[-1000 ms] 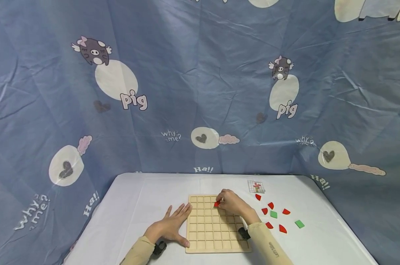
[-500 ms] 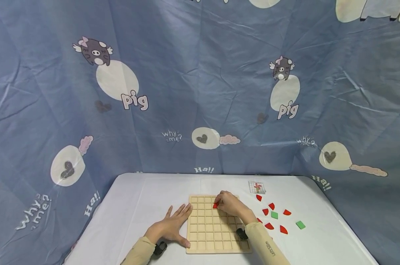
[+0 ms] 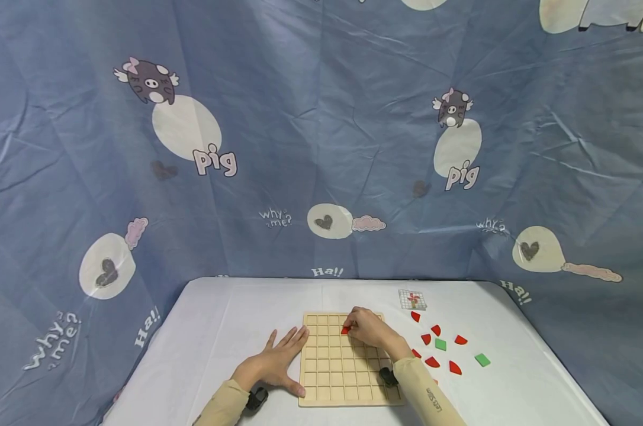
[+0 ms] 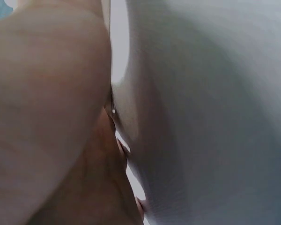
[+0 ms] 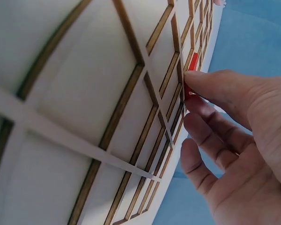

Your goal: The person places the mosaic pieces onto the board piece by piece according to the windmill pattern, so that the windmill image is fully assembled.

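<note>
In the head view a square wooden grid board lies on the table. My left hand is spread flat, with fingertips and thumb at the board's left edge. My right hand reaches over the far part of the board. Between its thumb and fingers it pinches a red quarter-round tile, low at a cell of the grid. The right wrist view shows the thumb and index finger on the red tile, the other fingers loosely bent. Only skin of the left hand and pale cloth fill the left wrist view.
Right of the board lie several loose red quarter-round tiles and two green square tiles. Behind them is a picture card with a red-and-green figure on a grid. A blue printed curtain hangs around the white table.
My right hand has shifted slightly left and nearer with the red tile. More red tiles show beside the right forearm as it moves left. My left hand stays put.
</note>
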Motion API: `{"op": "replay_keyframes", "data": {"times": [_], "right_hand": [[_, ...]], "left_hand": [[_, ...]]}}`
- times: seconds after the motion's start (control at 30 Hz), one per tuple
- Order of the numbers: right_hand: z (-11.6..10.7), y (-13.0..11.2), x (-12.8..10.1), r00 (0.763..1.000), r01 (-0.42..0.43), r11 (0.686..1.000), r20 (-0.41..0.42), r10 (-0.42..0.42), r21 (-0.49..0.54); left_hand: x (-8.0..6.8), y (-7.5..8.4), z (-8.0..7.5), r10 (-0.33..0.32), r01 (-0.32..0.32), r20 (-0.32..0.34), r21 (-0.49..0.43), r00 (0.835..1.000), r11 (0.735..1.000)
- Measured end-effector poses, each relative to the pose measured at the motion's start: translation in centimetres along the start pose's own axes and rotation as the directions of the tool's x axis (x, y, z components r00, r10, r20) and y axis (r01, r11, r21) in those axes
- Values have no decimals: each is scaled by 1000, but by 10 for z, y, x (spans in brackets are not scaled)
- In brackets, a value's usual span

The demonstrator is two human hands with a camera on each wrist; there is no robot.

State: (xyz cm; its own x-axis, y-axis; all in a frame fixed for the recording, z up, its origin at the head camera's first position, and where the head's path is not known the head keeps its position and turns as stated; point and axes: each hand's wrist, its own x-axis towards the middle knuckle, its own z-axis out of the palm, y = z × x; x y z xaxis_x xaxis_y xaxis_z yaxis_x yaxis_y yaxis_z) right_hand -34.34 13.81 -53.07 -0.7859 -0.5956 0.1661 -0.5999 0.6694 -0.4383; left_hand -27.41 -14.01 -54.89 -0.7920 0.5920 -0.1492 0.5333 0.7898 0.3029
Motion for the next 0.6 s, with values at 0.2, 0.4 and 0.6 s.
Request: {"op": "replay_keyframes", "data": {"times": [0.2,0.4,0.6], "right_hand": [[1,0,-1,1000,1,1000,-20,-1,7],[2,1,0,999,-25,999,-28,26,26],[5,4,-2,999,-24,999,-40,25,27]], "left_hand": [[0,-1,0,8,-7,-9,1,1000,1000],[0,-1,0,16,-16,-17,5,1000,1000],[1,-2,1,21,-21,-12,11,1000,1000]]}}
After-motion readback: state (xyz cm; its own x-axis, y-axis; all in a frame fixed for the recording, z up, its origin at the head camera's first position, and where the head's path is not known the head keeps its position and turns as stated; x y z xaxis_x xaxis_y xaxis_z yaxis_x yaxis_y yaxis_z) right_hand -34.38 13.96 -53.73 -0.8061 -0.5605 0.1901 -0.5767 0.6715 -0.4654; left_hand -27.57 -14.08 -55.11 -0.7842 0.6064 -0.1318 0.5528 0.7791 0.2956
